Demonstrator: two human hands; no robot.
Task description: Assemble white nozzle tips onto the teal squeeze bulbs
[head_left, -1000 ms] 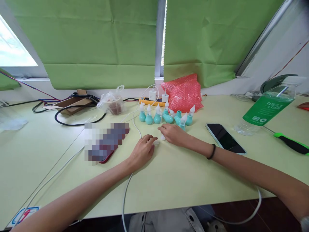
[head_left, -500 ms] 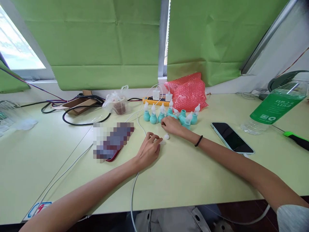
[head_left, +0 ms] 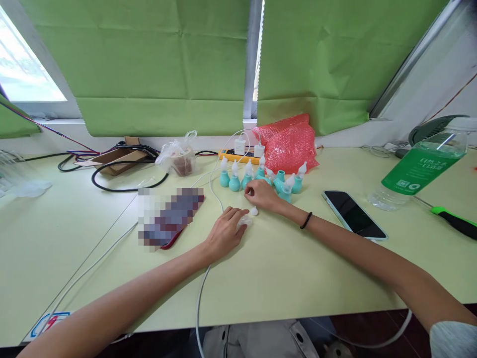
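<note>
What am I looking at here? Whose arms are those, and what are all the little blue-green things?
There is no machine here, just a person. The picture comes from a camera worn on their head, looking down at their own two arms, so it looks a bit stretched.

The left hand rests on the pale green table with its fingers curled over a small clear piece. Whether it grips that piece, I cannot tell. The right hand, with a black band on its wrist, reaches to a cluster of little teal squeeze bulbs with white tips. A small white tip lies loose between the hands.

Around them lie a dark phone, a green-labelled water bottle, a red bubble-wrap bag, a white cable and a screwdriver with a green and black handle.
</note>
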